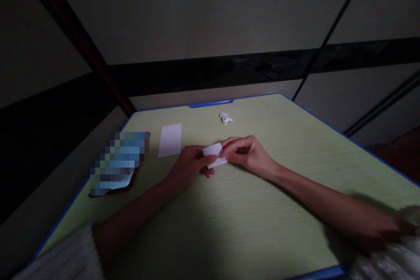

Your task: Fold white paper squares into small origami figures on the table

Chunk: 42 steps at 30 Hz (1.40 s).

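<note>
So there's a person at a pale green table with blue edging, both hands on one small folded white paper. It's up near the middle of the tabletop, a bit toward the far edge. The left hand pinches its left side, thumb on top, and the right hand grips the right side between thumb and fingers, right where the creases meet. Past the hands, close to the blue strip on the far edge, sits a little crumpled-looking folded paper figure. A flat white sheet lies left of that, toward the far left corner. Then along the left edge there's a tablet-like thing in a dark reddish case, its screen mostly pixelated, so can't tell what's on it. Fluffy light sleeves on both arms, pretty dim room.
</note>
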Available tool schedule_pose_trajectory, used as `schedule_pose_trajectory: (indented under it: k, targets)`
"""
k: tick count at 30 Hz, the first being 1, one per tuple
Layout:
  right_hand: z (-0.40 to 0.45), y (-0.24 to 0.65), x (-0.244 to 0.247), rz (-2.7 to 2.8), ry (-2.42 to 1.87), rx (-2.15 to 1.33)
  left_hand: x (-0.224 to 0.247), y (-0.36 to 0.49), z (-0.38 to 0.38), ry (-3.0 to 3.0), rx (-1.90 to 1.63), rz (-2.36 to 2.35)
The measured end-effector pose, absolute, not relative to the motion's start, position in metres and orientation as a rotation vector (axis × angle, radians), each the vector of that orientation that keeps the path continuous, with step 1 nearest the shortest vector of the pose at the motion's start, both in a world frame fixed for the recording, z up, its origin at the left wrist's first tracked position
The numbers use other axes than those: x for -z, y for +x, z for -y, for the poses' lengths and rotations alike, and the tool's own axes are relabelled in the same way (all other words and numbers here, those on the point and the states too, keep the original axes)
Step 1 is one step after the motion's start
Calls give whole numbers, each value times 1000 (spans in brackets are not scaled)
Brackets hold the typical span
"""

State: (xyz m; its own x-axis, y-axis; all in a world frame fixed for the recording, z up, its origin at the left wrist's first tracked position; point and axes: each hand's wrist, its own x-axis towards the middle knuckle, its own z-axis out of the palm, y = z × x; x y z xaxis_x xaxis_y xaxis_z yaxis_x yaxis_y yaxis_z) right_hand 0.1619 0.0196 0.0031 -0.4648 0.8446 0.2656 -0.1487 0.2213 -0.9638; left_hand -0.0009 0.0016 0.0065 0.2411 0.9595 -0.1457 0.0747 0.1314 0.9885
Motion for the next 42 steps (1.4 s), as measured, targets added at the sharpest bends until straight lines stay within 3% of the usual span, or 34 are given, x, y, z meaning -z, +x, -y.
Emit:
schedule_pose_trajectory:
  k: [19, 26, 42]
  targets:
    - [-17, 161, -6, 1650, -636, -1417, -10, -2, 0, 1357, -806, -1169]
    - [-14, 158, -8, 1463, -735, -1589, -9, -2, 3, 1406, -929, -1226]
    - [-16, 158, -8, 1472, -821, -1557, -11, 0, 4, 1418, -946, -1298]
